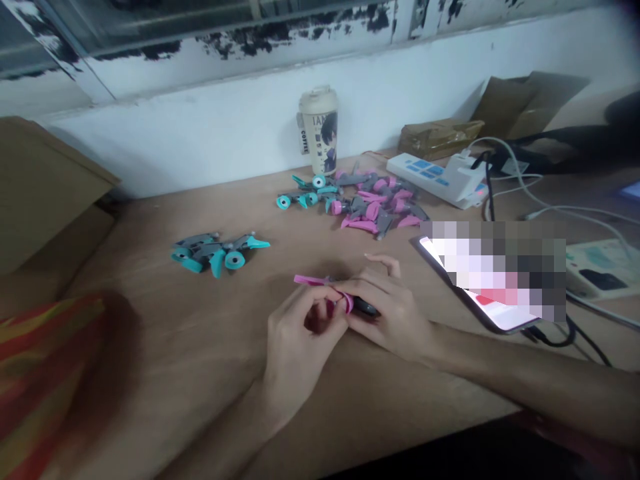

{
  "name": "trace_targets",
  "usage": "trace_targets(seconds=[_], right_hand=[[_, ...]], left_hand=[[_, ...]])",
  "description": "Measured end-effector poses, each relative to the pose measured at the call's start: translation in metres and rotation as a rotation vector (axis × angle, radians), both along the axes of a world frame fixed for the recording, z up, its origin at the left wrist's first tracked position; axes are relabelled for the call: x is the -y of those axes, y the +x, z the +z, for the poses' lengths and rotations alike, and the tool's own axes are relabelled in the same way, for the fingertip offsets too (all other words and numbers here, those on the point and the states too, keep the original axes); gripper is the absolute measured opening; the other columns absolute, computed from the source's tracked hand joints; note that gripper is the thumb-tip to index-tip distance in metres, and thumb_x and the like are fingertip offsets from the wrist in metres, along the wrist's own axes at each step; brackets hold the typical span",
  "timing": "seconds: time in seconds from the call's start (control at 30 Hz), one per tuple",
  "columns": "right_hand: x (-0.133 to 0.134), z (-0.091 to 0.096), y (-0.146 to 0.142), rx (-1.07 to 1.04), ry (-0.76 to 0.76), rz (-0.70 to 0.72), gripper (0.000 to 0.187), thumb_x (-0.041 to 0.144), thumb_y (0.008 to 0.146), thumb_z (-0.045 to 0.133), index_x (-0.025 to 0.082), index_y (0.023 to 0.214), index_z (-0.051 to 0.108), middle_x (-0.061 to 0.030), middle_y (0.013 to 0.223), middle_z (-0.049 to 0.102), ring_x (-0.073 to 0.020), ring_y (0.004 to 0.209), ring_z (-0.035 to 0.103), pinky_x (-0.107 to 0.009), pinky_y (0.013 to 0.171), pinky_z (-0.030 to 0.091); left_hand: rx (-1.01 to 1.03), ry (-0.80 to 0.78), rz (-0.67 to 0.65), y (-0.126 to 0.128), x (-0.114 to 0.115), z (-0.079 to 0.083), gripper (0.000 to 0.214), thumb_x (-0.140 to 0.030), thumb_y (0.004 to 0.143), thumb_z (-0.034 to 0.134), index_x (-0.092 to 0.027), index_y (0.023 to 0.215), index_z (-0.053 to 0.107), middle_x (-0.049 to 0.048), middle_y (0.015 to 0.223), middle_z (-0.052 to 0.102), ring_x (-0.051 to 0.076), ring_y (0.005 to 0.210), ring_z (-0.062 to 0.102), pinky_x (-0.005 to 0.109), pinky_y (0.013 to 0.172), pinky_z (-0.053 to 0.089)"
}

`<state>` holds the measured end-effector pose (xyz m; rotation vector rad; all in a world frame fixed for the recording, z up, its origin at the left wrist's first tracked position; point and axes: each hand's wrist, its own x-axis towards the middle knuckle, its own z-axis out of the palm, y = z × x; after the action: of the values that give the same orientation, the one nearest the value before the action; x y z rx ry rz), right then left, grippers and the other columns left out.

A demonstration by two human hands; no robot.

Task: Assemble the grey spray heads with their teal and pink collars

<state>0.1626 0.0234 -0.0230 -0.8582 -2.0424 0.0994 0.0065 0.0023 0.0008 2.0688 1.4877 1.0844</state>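
Note:
Both of my hands meet over the front middle of the table around a pink and dark grey plastic toy piece (311,280). My left hand (300,333) pinches it between thumb and forefinger. From the right, my right hand (390,307) grips the same piece, its fingers hiding much of it; a dark part shows under the palm. Beyond my left hand lie teal and grey toy pieces (215,252). Farther back sit more teal and grey pieces (310,191) beside a heap of pink and grey ones (375,203).
A cream coffee cup (320,133) stands against the wall. To the right are a white power strip (425,175) with cables, a lit phone (480,287) and a brown taped parcel (437,137). A cardboard box (45,193) and red-yellow striped cloth (50,380) occupy the left side.

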Motion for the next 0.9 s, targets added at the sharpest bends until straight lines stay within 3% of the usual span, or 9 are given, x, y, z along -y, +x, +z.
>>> trace_targets(seconds=[0.2,0.37,0.5,0.57,0.7,0.8,0.9], right_hand=[[-0.011,0.0,0.004,0.028,-0.054,-0.067,0.011,0.027,0.084,0.056,0.022,0.094,0.059,0.0008,0.088,0.069,-0.0149,0.082,0.061,-0.039,0.1,0.026],[-0.015,-0.003,0.005,0.065,-0.067,-0.101,0.025,0.022,0.081,0.057,0.022,0.105,0.054,-0.0017,0.096,0.068,-0.0189,0.09,0.059,-0.042,0.1,0.023],[-0.015,-0.006,0.0,0.113,-0.065,-0.074,0.044,0.015,0.078,0.056,0.018,0.12,0.045,-0.0039,0.102,0.066,-0.0201,0.095,0.057,-0.045,0.102,0.018],[-0.016,-0.004,0.0,0.125,-0.068,-0.084,0.046,0.023,0.079,0.059,0.016,0.122,0.043,-0.0058,0.105,0.065,-0.0212,0.097,0.056,-0.046,0.103,0.018],[-0.018,0.001,0.005,0.097,-0.065,-0.135,0.066,0.054,0.076,0.06,0.013,0.125,0.043,-0.0106,0.112,0.061,-0.0248,0.107,0.052,-0.048,0.105,0.017],[-0.018,0.002,0.007,0.108,-0.07,-0.157,0.065,0.057,0.078,0.054,0.013,0.124,0.044,-0.011,0.11,0.061,-0.0246,0.108,0.051,-0.048,0.105,0.017],[-0.017,-0.001,0.006,0.182,-0.092,-0.196,0.057,0.055,0.081,0.051,0.013,0.119,0.049,-0.0117,0.109,0.061,-0.0254,0.107,0.051,-0.05,0.105,0.017]], left_hand=[[-0.023,-0.027,-0.07,-0.008,-0.008,0.001,0.014,-0.027,0.086,0.052,-0.023,0.093,0.063,-0.0001,0.08,0.058,0.011,0.066,0.053,0.023,0.063,0.045],[-0.02,-0.009,0.038,-0.007,-0.012,-0.005,0.036,-0.037,0.073,0.068,-0.022,0.103,0.055,0.0025,0.093,0.059,0.016,0.081,0.058,0.027,0.07,0.05],[-0.102,-0.1,-0.008,-0.003,-0.014,-0.007,0.021,-0.032,0.077,0.063,-0.023,0.096,0.059,0.0007,0.086,0.062,0.015,0.071,0.06,0.027,0.066,0.05],[-0.121,-0.08,0.015,-0.005,-0.016,-0.004,0.021,-0.031,0.077,0.063,-0.023,0.096,0.062,0.0008,0.086,0.063,0.014,0.07,0.06,0.026,0.066,0.05],[-0.069,-0.015,0.188,-0.023,-0.029,0.017,0.028,-0.039,0.077,0.063,-0.023,0.099,0.063,0.0004,0.089,0.065,0.015,0.073,0.061,0.025,0.067,0.05],[0.003,0.045,0.37,-0.05,-0.045,0.036,0.04,-0.045,0.078,0.06,-0.02,0.108,0.061,-0.0001,0.098,0.064,0.014,0.082,0.061,0.023,0.071,0.049],[-0.057,0.18,0.545,-0.087,-0.064,0.043,0.048,-0.049,0.077,0.058,-0.02,0.114,0.059,-0.0016,0.1,0.065,0.014,0.086,0.061,0.023,0.075,0.049]])
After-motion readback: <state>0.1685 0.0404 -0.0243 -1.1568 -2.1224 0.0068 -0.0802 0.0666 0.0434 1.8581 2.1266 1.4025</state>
